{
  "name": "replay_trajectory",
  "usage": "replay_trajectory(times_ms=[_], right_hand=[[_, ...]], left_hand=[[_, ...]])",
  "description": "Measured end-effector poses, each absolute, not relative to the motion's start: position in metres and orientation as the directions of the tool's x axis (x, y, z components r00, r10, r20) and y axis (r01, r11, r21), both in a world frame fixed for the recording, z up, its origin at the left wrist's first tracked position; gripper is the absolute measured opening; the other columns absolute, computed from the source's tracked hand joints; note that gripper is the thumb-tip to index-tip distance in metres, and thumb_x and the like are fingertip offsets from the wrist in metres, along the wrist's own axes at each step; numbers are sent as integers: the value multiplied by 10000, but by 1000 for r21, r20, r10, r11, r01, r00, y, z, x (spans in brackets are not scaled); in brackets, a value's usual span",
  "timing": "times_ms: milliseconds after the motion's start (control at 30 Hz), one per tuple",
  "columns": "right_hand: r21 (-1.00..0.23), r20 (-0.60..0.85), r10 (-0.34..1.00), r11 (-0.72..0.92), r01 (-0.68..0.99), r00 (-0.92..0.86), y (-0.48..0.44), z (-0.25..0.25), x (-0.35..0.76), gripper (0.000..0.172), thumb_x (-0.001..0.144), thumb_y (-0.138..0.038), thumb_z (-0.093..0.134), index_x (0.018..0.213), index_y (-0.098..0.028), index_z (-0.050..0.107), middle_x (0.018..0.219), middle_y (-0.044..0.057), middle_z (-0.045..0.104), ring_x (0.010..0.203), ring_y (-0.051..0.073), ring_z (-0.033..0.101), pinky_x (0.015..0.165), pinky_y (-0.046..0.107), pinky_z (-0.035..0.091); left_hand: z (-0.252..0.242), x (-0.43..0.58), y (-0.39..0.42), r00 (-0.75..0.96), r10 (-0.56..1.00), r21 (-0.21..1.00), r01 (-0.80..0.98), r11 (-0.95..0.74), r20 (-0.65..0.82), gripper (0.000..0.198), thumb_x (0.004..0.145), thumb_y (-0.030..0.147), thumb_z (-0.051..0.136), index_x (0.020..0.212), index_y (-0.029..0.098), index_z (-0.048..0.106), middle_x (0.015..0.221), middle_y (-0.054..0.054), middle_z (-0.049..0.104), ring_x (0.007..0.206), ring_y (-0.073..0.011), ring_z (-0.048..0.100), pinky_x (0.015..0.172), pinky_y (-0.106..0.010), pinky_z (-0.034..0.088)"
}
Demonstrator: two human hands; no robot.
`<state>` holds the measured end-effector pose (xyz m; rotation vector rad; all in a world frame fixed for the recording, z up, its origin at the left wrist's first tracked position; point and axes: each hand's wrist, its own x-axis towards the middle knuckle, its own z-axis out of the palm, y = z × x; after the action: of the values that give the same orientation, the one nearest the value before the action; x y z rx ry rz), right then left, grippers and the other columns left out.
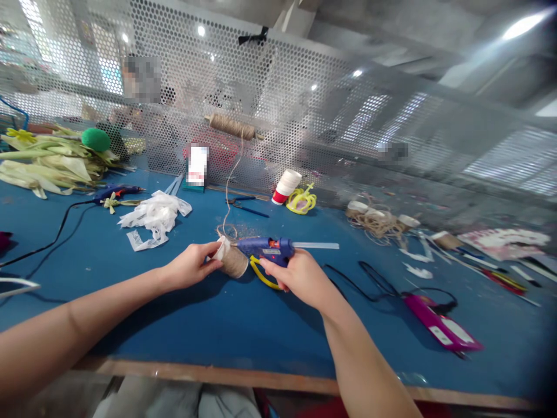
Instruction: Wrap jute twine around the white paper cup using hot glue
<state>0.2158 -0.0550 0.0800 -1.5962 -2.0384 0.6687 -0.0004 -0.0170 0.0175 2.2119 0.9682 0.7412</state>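
Near the middle of the blue table, my left hand [194, 266] grips a small twine-wrapped cup [235, 262] by its white end, and the cup lies tilted on its side. My right hand [300, 276] is closed around the handle of a blue hot glue gun [265, 248], with a clear glue stick [315, 245] poking out of its back. The gun's nozzle points left at the cup's white end; whether it touches is too small to tell. Twine [227, 197] runs from the cup up to a spool [232, 126] on the mesh screen. Beneath the gun, a yellow loop [263, 274] shows partly.
White plastic strips [156, 215], pliers [248, 207], stacked paper cups [286, 187] and a yellow crown-shaped piece [301, 200] lie beyond my hands. To the right are a magenta power strip [441, 325] with black cord and tangled twine [378, 223]. Corn husks [56, 159] and another glue gun [116, 191] lie left.
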Motion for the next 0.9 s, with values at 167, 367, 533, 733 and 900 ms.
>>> replay_trajectory(times_ms=[167,367,533,733,900], right_hand=[[-630,58,982,178,756,-182,-48,77,215,379,757,-320,508,417,-183,410,347,-31,457,329,72,421,417,202,372],[-666,28,982,157,729,-186,-55,80,213,320,747,-328,513,471,-181,447,349,-40,452,333,75,425,405,198,376],[-697,-18,981,125,706,-192,-58,81,214,254,730,-336,527,535,-177,491,364,-38,470,342,85,439,378,197,370],[-699,-3,992,86,709,-122,-49,76,215,256,722,-337,539,528,-183,475,336,-40,455,322,85,421,385,210,374],[-716,15,983,137,684,-181,-54,76,214,241,726,-331,538,543,-181,493,358,-44,455,323,79,417,379,205,370]], left_hand=[[15,-1,-16,567,790,685,481,-548,234,185,808,248,423,869,118,539,755,-28,597,676,-132,517,619,-216,380],[13,-1,-14,573,782,679,475,-560,244,183,809,248,425,871,121,542,763,-26,600,678,-127,518,628,-210,382],[13,-2,-15,572,782,690,462,-557,248,213,812,257,422,919,120,546,822,-36,615,725,-139,534,644,-210,390],[14,-1,-15,569,785,682,475,-556,243,189,805,252,427,878,125,546,770,-24,606,696,-134,531,635,-208,387],[13,-1,-14,550,800,711,461,-531,242,185,787,235,449,873,120,565,785,-31,618,709,-142,540,647,-216,399]])
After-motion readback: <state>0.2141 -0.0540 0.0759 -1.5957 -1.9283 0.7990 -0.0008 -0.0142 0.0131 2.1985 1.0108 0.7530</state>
